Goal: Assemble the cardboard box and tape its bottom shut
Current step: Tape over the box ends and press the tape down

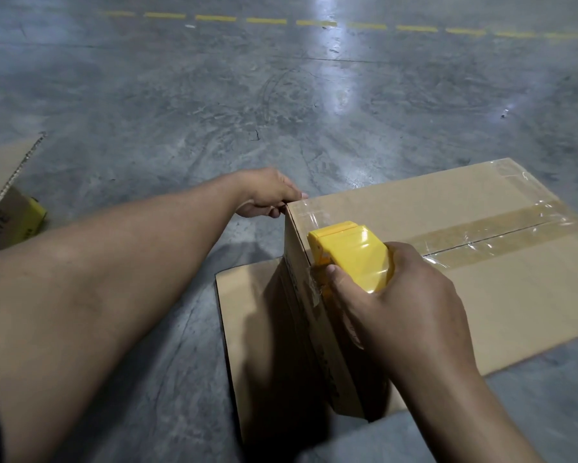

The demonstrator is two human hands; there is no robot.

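A brown cardboard box (501, 289) stands on the floor with its closed flaps facing up. Clear tape (501, 233) runs along the centre seam, and more clear tape covers the near left edge. My right hand (404, 305) grips a yellow tape dispenser (354, 255) at the left end of the seam, on the box's top edge, with tape trailing down the side. My left hand (267, 193) holds the box's far left corner, fingers curled over it. An open flap (244, 312) lies flat on the floor under the box's left side.
Another cardboard box (3, 192) with yellow print sits at the left edge of the view. Grey concrete floor (214, 105) stretches ahead, crossed by a dashed yellow line (267, 21) far off.
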